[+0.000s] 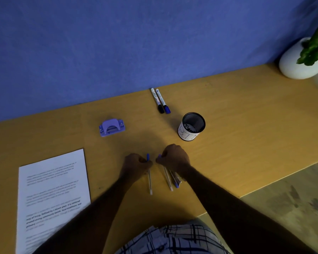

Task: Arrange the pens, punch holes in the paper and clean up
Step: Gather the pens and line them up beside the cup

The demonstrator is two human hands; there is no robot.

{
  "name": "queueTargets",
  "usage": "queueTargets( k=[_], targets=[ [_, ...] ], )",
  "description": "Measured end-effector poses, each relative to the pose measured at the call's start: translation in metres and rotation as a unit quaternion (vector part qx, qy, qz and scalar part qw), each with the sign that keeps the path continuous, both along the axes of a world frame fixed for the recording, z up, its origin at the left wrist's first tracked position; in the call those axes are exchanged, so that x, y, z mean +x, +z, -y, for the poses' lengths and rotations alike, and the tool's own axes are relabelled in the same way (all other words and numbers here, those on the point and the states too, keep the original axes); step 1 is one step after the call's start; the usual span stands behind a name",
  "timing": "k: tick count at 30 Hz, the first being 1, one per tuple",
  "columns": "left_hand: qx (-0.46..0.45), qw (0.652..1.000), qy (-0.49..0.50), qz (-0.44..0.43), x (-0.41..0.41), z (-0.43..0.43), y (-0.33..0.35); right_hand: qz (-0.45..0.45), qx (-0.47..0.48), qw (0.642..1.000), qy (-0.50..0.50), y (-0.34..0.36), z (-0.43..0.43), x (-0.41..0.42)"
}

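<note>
My left hand (136, 163) is closed on a clear pen with a blue cap (149, 177) near the middle of the wooden desk (237, 125). Just to its right, my right hand (174, 156) grips another clear blue-capped pen (167, 177). Under my right wrist lie more pens (175, 180) on the desk. Two white markers (160, 100), one black-capped and one blue-capped, lie side by side near the wall. A black mesh pen holder (191, 127) stands right of centre. The purple hole punch (112, 127) sits left of centre. A printed sheet of paper (53, 195) lies at the front left.
A blue wall (117, 43) bounds the far edge of the desk. A white pot with a green plant (301, 61) stands in the back right corner. The desk's right front edge drops to a patterned floor (292, 198).
</note>
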State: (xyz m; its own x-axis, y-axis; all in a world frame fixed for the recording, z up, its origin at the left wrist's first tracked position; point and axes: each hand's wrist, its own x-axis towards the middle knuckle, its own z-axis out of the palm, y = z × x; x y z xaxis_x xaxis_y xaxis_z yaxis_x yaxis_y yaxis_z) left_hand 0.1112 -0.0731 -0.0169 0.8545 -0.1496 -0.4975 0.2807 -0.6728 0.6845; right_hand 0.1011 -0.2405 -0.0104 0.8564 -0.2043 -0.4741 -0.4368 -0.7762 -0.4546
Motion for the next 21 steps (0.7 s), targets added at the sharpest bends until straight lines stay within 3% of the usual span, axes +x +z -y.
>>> queueTargets(
  k=[5, 10, 21],
  targets=[
    [-0.092, 0.995, 0.015, -0.019, 0.006, 0.004, 0.003, -0.024, 0.16, 0.986, 0.025, 0.018, 0.019, 0.013],
    [-0.153, 0.987, 0.04, -0.015, 0.013, 0.015, 0.009, -0.025, 0.346, 0.935, -0.07, 0.021, 0.018, 0.014],
    [-0.14, 0.98, 0.099, 0.098, 0.035, 0.03, 0.008, 0.02, 0.389, 0.889, -0.241, 0.014, -0.012, 0.034]
  ],
)
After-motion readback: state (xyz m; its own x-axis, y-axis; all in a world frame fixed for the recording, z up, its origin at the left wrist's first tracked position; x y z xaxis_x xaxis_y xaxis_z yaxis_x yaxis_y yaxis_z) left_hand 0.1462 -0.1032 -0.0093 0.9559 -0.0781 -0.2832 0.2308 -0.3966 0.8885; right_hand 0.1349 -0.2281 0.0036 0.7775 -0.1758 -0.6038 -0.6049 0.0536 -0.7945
